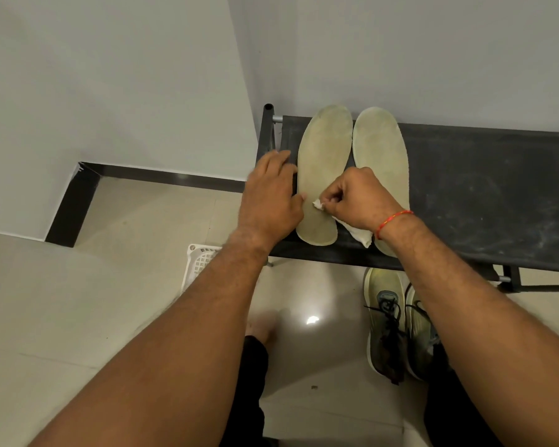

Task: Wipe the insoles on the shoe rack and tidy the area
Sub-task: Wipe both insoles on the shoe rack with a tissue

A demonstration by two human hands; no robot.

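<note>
Heel of the pale greenish foam insole (323, 156) faced the person, toe toward the wall (433, 59); right hand (355, 198) pinched a white cloth (360, 235) on it, left hand (271, 191) flat alongside.

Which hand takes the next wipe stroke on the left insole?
Right. The right hand grips the white cloth over the left insole; the left hand lies open at its edge, holding nothing.

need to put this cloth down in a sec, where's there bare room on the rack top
The widest bare patch is the shoe rack top right of the right insole, out to the picture's edge. The left end is crowded: left insole, left hand beside it, right hand gripping the white cloth over both.
</note>
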